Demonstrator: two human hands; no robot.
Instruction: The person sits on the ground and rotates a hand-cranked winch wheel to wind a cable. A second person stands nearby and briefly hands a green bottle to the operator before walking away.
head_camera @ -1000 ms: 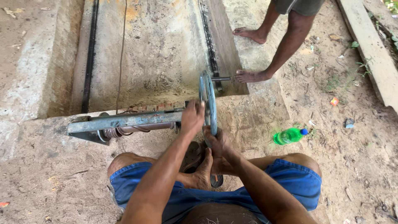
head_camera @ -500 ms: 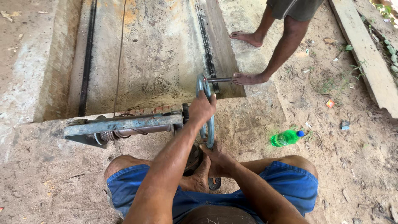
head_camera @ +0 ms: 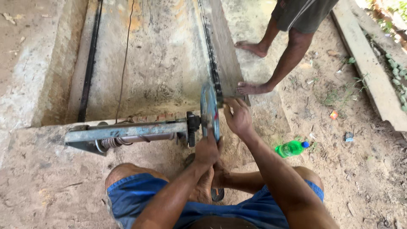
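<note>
Left hand [head_camera: 207,149] is gripping the lower rim of the blue metal wheel [head_camera: 209,111], fingers closed on it. Right hand [head_camera: 238,118] is pressing the wheel's upper edge, fingers partly curled. The wheel is standing upright at the end of a grey steel bar [head_camera: 127,130], at the concrete trough [head_camera: 161,63] mouth. A green plastic bottle [head_camera: 291,148] is lying capped on the dirt, contents unclear.
</note>
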